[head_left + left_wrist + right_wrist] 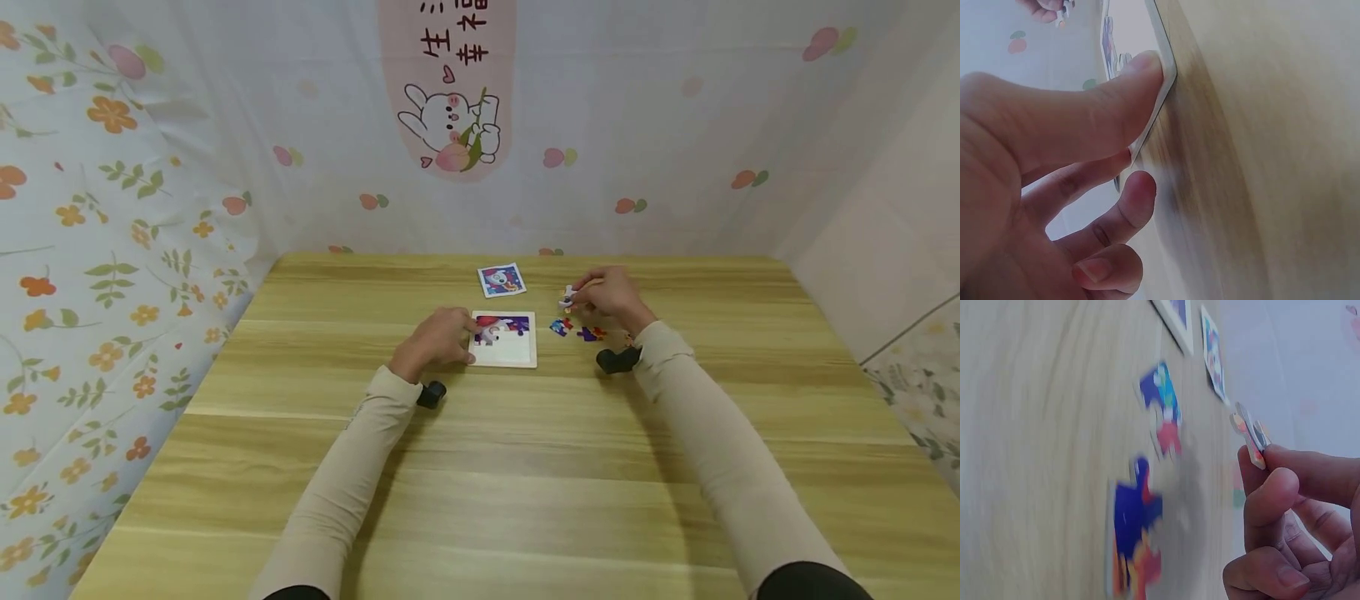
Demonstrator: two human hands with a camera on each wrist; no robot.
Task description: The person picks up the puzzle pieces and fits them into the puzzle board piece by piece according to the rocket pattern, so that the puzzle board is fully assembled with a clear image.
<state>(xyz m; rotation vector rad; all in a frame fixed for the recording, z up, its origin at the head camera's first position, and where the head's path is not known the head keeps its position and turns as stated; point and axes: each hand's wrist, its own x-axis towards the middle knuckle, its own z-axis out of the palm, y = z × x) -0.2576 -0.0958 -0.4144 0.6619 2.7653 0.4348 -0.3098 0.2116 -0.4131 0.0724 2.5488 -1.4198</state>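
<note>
A white-framed puzzle board (pixel 504 363) lies on the table with several pieces in its upper part; its lower part is bare white. The left hand (pixel 442 337) holds its left edge, thumb on the frame near a corner in the left wrist view (pixel 1066 144). Pinched between thumb and finger of the right hand (pixel 611 296) is a white and orange puzzle piece (pixel 1250 434), raised above the table. Loose pieces lie below that hand: a blue and red one (pixel 1163 403) and a purple and orange one (pixel 1129 519).
A small picture card (pixel 502 281) of a white cartoon animal lies behind the board. The wooden table (pixel 480 475) reaches back to a patterned cloth (pixel 600 125). A black wrist device (pixel 618 360) is beside the right sleeve, another (pixel 431 394) beside the left.
</note>
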